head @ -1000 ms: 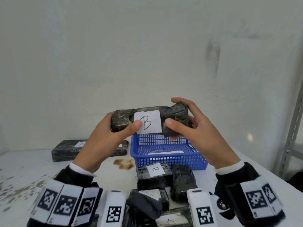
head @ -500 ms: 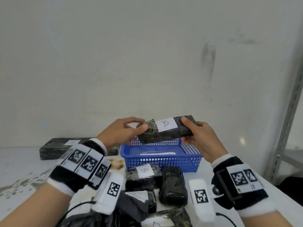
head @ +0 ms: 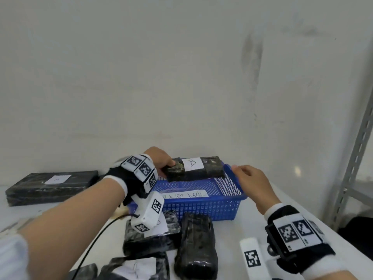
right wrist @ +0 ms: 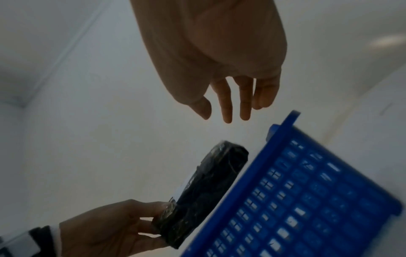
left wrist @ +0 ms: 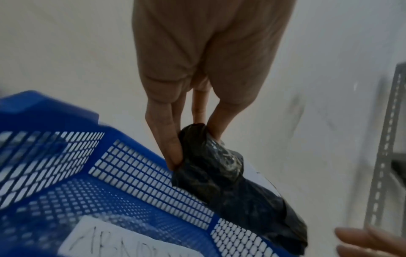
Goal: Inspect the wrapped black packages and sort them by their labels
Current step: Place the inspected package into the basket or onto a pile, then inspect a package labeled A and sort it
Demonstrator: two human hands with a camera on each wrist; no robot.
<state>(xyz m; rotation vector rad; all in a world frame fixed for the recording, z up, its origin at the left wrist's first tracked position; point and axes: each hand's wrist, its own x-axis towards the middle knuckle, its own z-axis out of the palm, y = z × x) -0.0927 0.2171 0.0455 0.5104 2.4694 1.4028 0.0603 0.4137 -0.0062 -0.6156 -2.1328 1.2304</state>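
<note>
One hand, the left hand (head: 160, 158), pinches the B package (head: 194, 168) (long axis 9-to-3) over the blue basket (head: 201, 209); the right hand (head: 252, 182) hangs relaxed at 3 o'clock.

A handwritten letter "B" stands on the white label (head: 192, 163) of the black package (head: 203, 168) held over the far edge of the blue basket (head: 201, 207). On the basket's floor lies a white paper slip (head: 186, 195) with handwritten capitals; the part in view reads roughly "NORMAL", its left end hidden behind the left wrist. The long flat package (head: 50, 187) at the worktop's far left corner carries a small white label (head: 57, 179) with a faint mark that looks like "A", too small to be sure. Labels on the packages at the near edge are covered or blurred and cannot be read. The wrist bands bear black-and-white square code markers (head: 287, 232), with no readable text.
</note>
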